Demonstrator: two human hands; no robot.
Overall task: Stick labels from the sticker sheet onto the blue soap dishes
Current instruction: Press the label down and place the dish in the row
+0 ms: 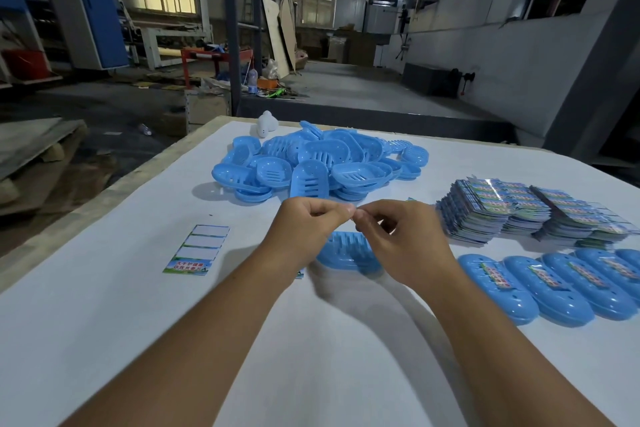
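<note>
Head view looks down a white table [104, 322] with both bare forearms reaching in from six o'clock and meeting near the middle. At the centre, the left hand [304, 229] and the right hand [401, 243] come together fingertip to fingertip, fingers curled, pinching at one shared spot; whatever sits between them is too small to make out, so I cannot tell whether it is a label.

Directly under the hands, just toward six o'clock of the pinch point, one blue soap dish [346, 255] lies on the table, partly hidden by both hands and not touched by either. A corner of printed paper [300, 274] peeks out beneath the left wrist.

At nine o'clock from the hands, well apart from them, a sticker sheet [196, 250] lies flat, with three blank white panels and one printed label left at its near end.

At twelve o'clock, a loose pile of soap dishes [311, 159] is heaped on the table, its nearest dish close beyond the fingertips. A small white object [267, 123] stands behind the pile.

At two o'clock, stacks of sticker sheets [530, 215] sit side by side. At four o'clock, a row of labelled soap dishes [554, 284] lies lined up, each with a coloured label on top.
</note>
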